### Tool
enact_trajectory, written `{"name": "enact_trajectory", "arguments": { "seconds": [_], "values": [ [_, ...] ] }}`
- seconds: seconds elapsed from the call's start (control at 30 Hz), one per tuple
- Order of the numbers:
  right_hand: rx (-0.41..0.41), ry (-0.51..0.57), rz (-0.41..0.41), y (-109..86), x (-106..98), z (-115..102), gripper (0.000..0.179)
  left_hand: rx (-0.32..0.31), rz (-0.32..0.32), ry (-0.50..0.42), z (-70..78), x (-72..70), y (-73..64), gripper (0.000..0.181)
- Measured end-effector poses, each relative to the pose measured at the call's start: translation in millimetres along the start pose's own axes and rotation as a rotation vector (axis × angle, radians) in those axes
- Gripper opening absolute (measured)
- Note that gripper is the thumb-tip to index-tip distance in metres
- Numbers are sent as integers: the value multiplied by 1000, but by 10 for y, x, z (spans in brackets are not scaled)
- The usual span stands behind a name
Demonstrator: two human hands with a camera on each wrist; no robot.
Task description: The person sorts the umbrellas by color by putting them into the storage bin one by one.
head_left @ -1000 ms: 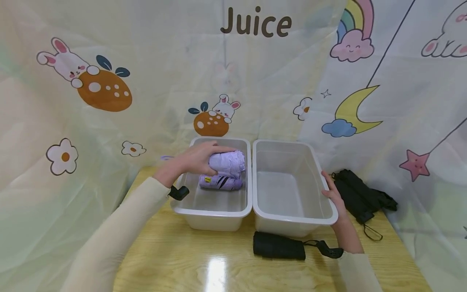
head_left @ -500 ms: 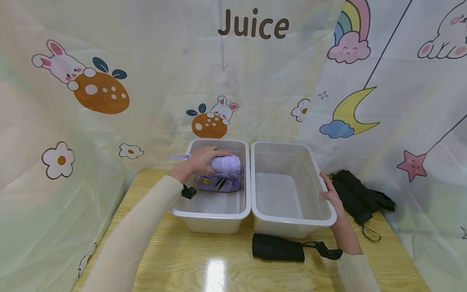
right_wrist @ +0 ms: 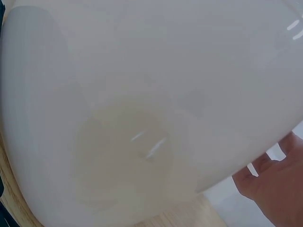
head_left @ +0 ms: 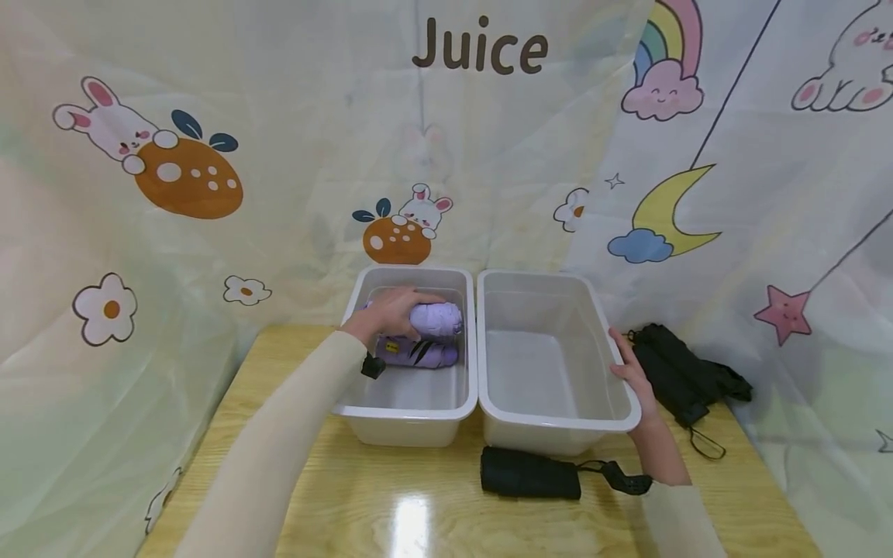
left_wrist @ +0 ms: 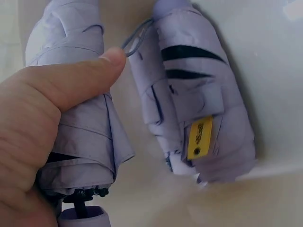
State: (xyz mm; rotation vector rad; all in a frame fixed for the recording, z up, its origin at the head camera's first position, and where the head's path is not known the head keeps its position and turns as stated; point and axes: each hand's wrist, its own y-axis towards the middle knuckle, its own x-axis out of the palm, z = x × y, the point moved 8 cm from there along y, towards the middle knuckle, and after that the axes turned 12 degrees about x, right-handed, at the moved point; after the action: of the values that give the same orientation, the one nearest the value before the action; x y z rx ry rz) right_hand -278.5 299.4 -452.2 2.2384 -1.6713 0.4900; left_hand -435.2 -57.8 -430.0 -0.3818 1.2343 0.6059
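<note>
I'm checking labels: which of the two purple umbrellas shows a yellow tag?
The unheld purple umbrella, lying in the left bin, shows the yellow tag. The other purple umbrella, gripped by the left hand, shows none.

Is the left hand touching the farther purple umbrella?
Touching: the left wrist view shows the left hand gripping the farther purple umbrella, thumb across its fabric.

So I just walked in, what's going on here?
A person's left hand grips a folded purple umbrella inside the left bin, next to a second purple umbrella. The right hand holds the right bin by its right side. On the table, a black roll lies in front of that bin and a black bundle to the bin's right.
</note>
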Motion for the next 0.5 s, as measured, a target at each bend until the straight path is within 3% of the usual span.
{"name": "enact_trajectory", "arguments": {
  "seconds": [0.27,0.5],
  "values": [
    [20,-34,0,-44,-6,46,56,-19,-47,-81,-13,181,-4,80],
    [9,-18,-8,-35,3,-19,56,0,-37,-79,-10,188,47,78]
  ]
}}
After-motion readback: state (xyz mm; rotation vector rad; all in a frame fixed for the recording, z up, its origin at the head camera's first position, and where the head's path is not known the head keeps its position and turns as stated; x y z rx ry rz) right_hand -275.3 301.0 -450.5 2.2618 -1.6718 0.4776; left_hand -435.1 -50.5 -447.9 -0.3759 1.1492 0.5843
